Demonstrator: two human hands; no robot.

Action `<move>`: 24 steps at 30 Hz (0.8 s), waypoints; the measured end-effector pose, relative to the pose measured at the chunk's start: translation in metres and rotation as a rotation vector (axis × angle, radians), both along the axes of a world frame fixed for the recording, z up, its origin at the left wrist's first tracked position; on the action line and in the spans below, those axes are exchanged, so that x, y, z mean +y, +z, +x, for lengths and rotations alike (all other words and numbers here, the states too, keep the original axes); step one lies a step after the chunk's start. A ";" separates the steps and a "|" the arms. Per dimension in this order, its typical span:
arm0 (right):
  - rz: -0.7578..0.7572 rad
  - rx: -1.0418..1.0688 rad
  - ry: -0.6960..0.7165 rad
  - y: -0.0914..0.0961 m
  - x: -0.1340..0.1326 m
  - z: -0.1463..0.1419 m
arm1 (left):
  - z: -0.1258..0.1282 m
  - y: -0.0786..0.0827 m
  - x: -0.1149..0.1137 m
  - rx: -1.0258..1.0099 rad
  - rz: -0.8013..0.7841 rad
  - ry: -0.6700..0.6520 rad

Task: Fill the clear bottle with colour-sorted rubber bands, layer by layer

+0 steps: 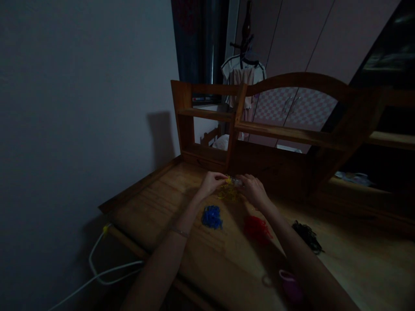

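At the far part of the wooden desk, both hands meet over a loose pile of thin yellow strands, which look like rubber bands. My left hand pinches some of the yellow strands at its fingertips. My right hand is closed on a small clear, shiny object, perhaps plastic; its exact kind is too dark to make out. Nearer to me lie a blue pile of similar strands, a red pile beneath my right forearm, and a black pile to the right.
A wooden shelf unit rises along the desk's back edge. Close to my right forearm lie a purple item and a small ring. White cable hangs by the left edge, beside a wall.
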State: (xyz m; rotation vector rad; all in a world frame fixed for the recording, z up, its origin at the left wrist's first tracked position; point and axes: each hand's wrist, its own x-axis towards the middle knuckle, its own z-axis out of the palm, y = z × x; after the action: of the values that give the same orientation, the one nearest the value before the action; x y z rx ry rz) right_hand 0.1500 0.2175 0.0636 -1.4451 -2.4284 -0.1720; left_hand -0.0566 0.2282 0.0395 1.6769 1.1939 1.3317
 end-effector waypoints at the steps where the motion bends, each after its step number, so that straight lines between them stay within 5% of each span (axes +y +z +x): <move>1: -0.005 -0.001 0.007 0.000 0.001 0.001 | 0.001 0.000 0.000 0.032 0.044 0.005; 7: -0.022 0.030 0.045 -0.002 0.007 0.005 | 0.003 0.002 -0.002 0.214 0.285 0.056; 24: -0.065 0.142 0.099 -0.011 0.010 0.001 | 0.007 -0.003 -0.001 0.179 0.213 0.093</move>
State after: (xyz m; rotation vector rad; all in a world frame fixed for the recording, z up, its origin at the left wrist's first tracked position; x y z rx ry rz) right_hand 0.1513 0.2272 0.0527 -1.3123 -2.4018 0.0308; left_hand -0.0491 0.2268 0.0369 1.9467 1.2813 1.4319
